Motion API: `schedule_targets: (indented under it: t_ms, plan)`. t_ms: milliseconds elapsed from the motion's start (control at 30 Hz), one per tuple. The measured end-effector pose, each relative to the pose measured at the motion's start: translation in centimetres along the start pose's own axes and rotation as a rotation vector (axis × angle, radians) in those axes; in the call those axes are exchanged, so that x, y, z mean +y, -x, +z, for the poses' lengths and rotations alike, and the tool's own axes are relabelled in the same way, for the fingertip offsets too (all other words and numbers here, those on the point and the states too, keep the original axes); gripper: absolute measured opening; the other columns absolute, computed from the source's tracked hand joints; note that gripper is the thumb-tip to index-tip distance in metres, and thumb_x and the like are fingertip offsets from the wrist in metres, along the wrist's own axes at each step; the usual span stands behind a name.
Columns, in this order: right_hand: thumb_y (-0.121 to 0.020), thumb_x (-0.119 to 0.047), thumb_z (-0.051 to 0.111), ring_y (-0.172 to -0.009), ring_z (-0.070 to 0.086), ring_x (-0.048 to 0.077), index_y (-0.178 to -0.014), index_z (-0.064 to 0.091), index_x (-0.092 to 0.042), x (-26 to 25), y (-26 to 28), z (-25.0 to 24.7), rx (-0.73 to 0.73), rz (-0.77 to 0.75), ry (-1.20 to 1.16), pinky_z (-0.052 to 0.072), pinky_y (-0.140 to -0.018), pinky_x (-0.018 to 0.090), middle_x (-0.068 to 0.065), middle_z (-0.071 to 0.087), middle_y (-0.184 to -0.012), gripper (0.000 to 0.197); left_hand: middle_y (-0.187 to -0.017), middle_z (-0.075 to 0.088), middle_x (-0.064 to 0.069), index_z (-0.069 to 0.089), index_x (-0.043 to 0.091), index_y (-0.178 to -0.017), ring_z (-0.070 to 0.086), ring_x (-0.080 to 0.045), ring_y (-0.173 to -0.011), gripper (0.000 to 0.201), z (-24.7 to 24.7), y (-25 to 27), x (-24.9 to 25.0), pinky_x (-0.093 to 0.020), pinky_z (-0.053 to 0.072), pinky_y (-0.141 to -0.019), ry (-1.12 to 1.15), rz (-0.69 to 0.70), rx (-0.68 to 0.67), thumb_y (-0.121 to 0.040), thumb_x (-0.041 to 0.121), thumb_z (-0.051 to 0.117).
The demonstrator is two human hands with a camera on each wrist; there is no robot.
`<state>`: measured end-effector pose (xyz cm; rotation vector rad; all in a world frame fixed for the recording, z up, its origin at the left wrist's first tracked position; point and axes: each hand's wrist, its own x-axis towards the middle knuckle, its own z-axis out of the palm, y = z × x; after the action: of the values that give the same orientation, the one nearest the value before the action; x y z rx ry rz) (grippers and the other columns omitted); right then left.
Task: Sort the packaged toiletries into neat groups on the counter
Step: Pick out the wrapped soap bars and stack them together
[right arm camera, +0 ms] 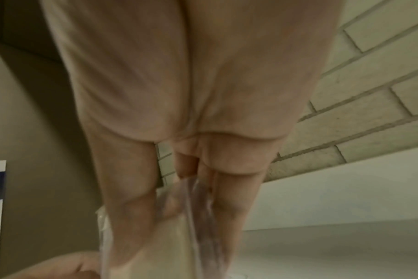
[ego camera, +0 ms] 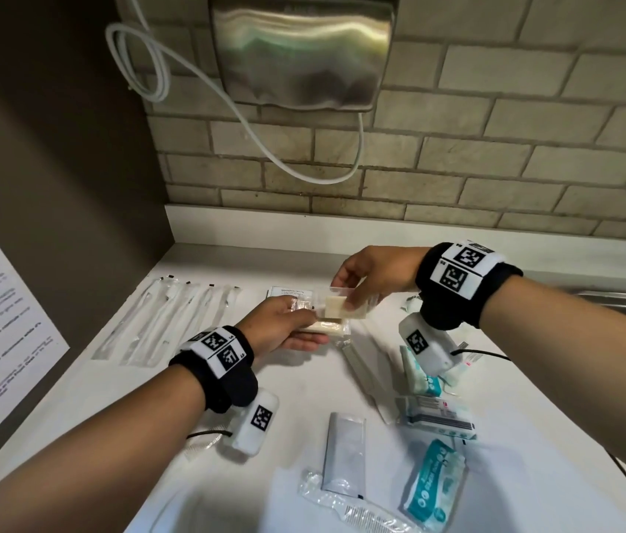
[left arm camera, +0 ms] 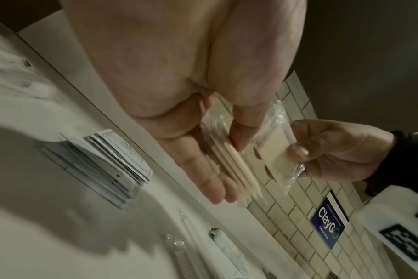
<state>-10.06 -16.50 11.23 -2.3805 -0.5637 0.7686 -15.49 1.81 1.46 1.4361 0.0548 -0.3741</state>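
Left hand (ego camera: 280, 328) grips a small stack of clear-wrapped soap bars (ego camera: 328, 328) above the counter (ego camera: 196, 490). Right hand (ego camera: 377, 277), at two o'clock from it, pinches another wrapped soap bar (ego camera: 342, 307) just over that stack. Wrapped toothbrushes (ego camera: 165, 321) lie at nine o'clock.

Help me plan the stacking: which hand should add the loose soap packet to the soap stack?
Right. The right hand already pinches the soap packet just above the stack, which the left hand holds.
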Motion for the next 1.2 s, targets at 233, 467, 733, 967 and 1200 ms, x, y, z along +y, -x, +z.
schedule_targets:
  t_ms: [233, 467, 733, 967, 1200]
  plan:
    - [-0.089, -0.014, 0.065, -0.064, 0.062, 0.019, -0.104, 0.063, -0.017, 0.7, -0.5, 0.2, 0.057, 0.033, -0.041, 0.058, -0.062, 0.03, 0.006, 0.063, -0.076, 0.015, -0.105, 0.069, -0.027, 0.05, -0.005, -0.121, 0.074, -0.027, -0.083, 0.026, 0.0, 0.0, 0.0, -0.029, 0.061, -0.068, 0.001, -0.01, 0.016, -0.097, 0.005, 0.052]
    - [-0.08, 0.014, 0.065, -0.078, 0.064, 0.022, -0.118, 0.057, -0.007, 0.9, -0.7, 0.0, 0.0, 0.041, -0.225, 0.059, -0.075, 0.027, 0.008, 0.058, -0.096, 0.044, -0.104, 0.069, -0.028, 0.047, -0.008, -0.124, 0.073, -0.028, -0.084, 0.031, -0.5, 0.1, -0.2, -0.031, 0.061, -0.07, 0.002, -0.018, 0.057, -0.097, 0.005, 0.051]
    - [-0.075, 0.022, 0.064, -0.074, 0.067, 0.022, -0.118, 0.058, -0.002, 1.4, -1.0, -0.5, 0.021, 0.031, -0.269, 0.061, -0.069, 0.025, 0.011, 0.065, -0.086, 0.049, -0.106, 0.07, -0.025, 0.05, -0.005, -0.124, 0.073, -0.028, -0.089, 0.03, -0.7, 0.3, 0.2, -0.029, 0.061, -0.071, -0.005, 0.008, 0.058, -0.097, 0.008, 0.051]
    - [-0.077, 0.013, 0.068, -0.073, 0.066, 0.021, -0.114, 0.06, -0.005, 1.7, -1.4, 0.0, 0.056, 0.028, -0.255, 0.06, -0.076, 0.028, 0.009, 0.062, -0.087, 0.042, -0.105, 0.071, -0.024, 0.052, -0.003, -0.124, 0.073, -0.027, -0.086, 0.03, -0.8, 0.2, 0.3, -0.031, 0.06, -0.072, -0.011, 0.023, 0.059, -0.097, 0.009, 0.052]
    - [-0.082, -0.006, 0.073, -0.06, 0.063, 0.013, -0.094, 0.064, -0.01, 1.7, -1.5, 0.5, 0.065, -0.032, -0.282, 0.057, -0.061, 0.022, 0.008, 0.065, -0.078, 0.016, -0.109, 0.069, -0.024, 0.052, -0.002, -0.124, 0.073, -0.025, -0.084, 0.028, -0.4, 0.2, 0.5, -0.029, 0.06, -0.073, 0.004, 0.036, 0.008, -0.098, 0.007, 0.05]
